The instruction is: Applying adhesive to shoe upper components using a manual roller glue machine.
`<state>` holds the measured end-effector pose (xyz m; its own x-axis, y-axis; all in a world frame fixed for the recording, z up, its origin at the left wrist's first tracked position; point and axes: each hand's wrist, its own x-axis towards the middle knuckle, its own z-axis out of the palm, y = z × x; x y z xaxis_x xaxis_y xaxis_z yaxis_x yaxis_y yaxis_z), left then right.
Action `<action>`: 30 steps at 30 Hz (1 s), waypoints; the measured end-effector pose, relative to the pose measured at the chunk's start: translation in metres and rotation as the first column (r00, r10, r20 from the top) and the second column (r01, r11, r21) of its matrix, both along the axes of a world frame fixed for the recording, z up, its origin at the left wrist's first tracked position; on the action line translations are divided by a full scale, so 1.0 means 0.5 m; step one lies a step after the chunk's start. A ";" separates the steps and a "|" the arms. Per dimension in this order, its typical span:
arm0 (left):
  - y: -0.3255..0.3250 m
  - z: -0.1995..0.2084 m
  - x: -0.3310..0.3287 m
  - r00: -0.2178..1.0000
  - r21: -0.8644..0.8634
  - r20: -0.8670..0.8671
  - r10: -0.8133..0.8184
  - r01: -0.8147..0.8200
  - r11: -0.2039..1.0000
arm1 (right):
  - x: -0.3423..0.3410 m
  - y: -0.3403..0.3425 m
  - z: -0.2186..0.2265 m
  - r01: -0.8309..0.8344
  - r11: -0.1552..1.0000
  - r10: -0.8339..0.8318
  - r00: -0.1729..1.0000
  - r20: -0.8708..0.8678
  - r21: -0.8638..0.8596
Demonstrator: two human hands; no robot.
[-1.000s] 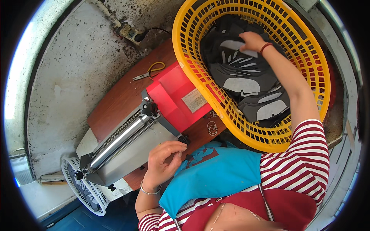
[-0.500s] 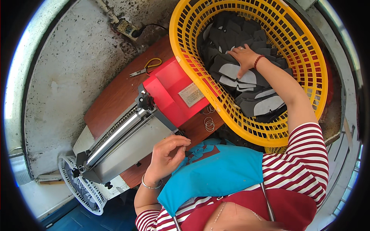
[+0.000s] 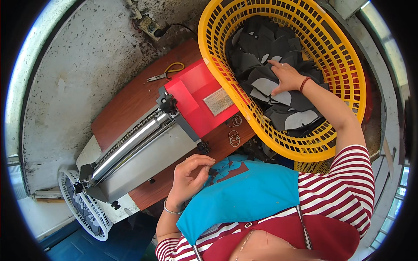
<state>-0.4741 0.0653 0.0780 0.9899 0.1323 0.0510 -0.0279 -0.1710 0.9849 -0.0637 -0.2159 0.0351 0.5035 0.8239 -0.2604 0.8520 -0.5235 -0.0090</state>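
Note:
My right hand [image 3: 287,78] reaches into a yellow plastic basket [image 3: 353,71], its thumb and fingers apart over a heap of dark grey flat cut pieces [image 3: 285,45]. Some pieces show a pale grey face, such as the pale-faced piece [image 3: 264,86] beside my thumb. In front of my blue apron [image 3: 248,187], my left hand [image 3: 189,176] is curled with thumb and fingertips drawn together; whatever they may hold is hidden. A red-and-silver roller machine [image 3: 150,161] stands on the table to the left of that hand.
Scissor-like snips with yellow handles [image 3: 174,68] lie behind the machine on the brown tabletop [image 3: 117,111]. Wire rings [image 3: 234,138] sit between machine and basket. At lower left, a white basket [image 3: 104,219] holds grey pieces. A wall socket [image 3: 150,27] is at the back.
My right hand has shifted slightly right and down over the heap, and the pale pieces under it lie differently. My left hand keeps its curled shape in front of the apron. The view has shifted slightly.

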 end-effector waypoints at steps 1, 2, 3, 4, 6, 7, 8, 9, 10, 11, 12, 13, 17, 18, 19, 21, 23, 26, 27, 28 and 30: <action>-0.001 -0.001 0.001 1.000 -0.010 -0.011 0.000 0.000 1.000 | -0.014 -0.001 0.006 0.052 0.999 -0.052 0.998 -0.020 -0.014; -0.004 -0.003 0.002 1.000 -0.022 -0.022 -0.003 0.002 1.000 | -0.024 -0.012 0.006 0.033 0.999 -0.033 0.999 0.008 0.002; -0.006 -0.006 0.004 1.000 -0.023 -0.020 -0.004 0.004 1.000 | -0.030 -0.015 0.006 0.035 0.999 -0.035 0.999 0.009 0.001; -0.007 -0.010 0.006 1.000 -0.026 -0.017 -0.012 0.012 1.000 | -0.035 -0.017 0.007 0.027 1.000 -0.027 1.000 0.001 0.006; -0.013 -0.013 0.016 1.000 -0.033 -0.010 -0.023 0.023 0.999 | -0.034 -0.025 0.007 0.022 1.000 -0.022 1.000 -0.004 0.006; -0.016 -0.013 0.022 0.999 -0.027 -0.028 -0.045 0.044 0.999 | -0.031 -0.031 0.004 -0.019 0.999 0.018 0.999 0.031 0.040; -0.017 -0.012 0.023 0.997 -0.018 -0.050 -0.066 0.065 0.998 | -0.033 -0.032 0.001 -0.061 0.995 0.056 0.996 0.064 0.075; -0.017 -0.010 0.022 0.996 -0.018 -0.053 -0.067 0.066 0.998 | -0.036 -0.031 -0.002 -0.060 0.995 0.055 0.997 0.060 0.076; -0.017 -0.009 0.020 0.995 -0.017 -0.073 -0.065 0.064 0.998 | -0.039 -0.029 -0.004 -0.070 0.992 0.061 0.995 0.081 0.103; -0.019 -0.009 0.020 0.994 -0.018 -0.091 -0.064 0.062 0.998 | -0.042 -0.027 -0.001 -0.079 0.989 0.066 0.992 0.103 0.127; -0.021 -0.010 0.019 0.994 -0.018 -0.093 -0.063 0.061 0.998 | -0.040 -0.020 0.004 -0.080 0.989 0.067 0.993 0.101 0.126; -0.023 -0.012 0.018 0.992 -0.028 -0.109 -0.063 0.060 0.998 | -0.035 -0.009 0.011 0.033 0.999 -0.033 0.999 -0.016 0.023; -0.029 -0.011 0.019 0.987 -0.033 -0.131 -0.091 0.087 0.996 | 0.018 0.001 -0.007 0.180 0.970 -0.208 0.962 -0.176 -0.161; -0.032 -0.011 0.014 0.987 -0.032 -0.134 -0.092 0.089 0.996 | 0.030 0.003 -0.018 0.148 0.982 -0.168 0.967 -0.189 -0.117; -0.035 -0.012 0.010 0.986 -0.042 -0.140 -0.089 0.084 0.996 | 0.034 -0.002 -0.028 0.151 0.982 -0.171 0.967 -0.191 -0.116; -0.034 -0.016 0.002 0.986 -0.045 -0.148 -0.077 0.071 0.996 | 0.028 0.033 -0.008 0.120 0.959 -0.182 0.955 -0.232 -0.257; -0.034 -0.021 -0.010 0.984 -0.054 -0.176 -0.035 0.026 0.998 | -0.016 0.028 0.003 0.126 0.957 -0.179 0.965 -0.192 -0.261; -0.041 -0.033 -0.021 0.979 -0.126 -0.203 0.010 -0.036 0.991 | -0.062 -0.005 -0.011 0.170 0.961 -0.208 0.964 -0.163 -0.219; -0.041 -0.038 -0.019 0.979 -0.125 -0.203 0.007 -0.033 0.992 | -0.074 -0.013 -0.022 0.205 0.964 -0.234 0.956 -0.174 -0.170; -0.042 -0.044 -0.016 0.982 -0.098 -0.186 -0.018 -0.001 0.995 | -0.090 -0.018 -0.035 0.220 0.968 -0.235 0.964 -0.127 -0.121; -0.047 -0.047 -0.008 0.984 -0.068 -0.172 -0.048 0.037 0.997 | -0.108 -0.023 -0.048 0.275 0.958 -0.285 0.948 -0.142 -0.085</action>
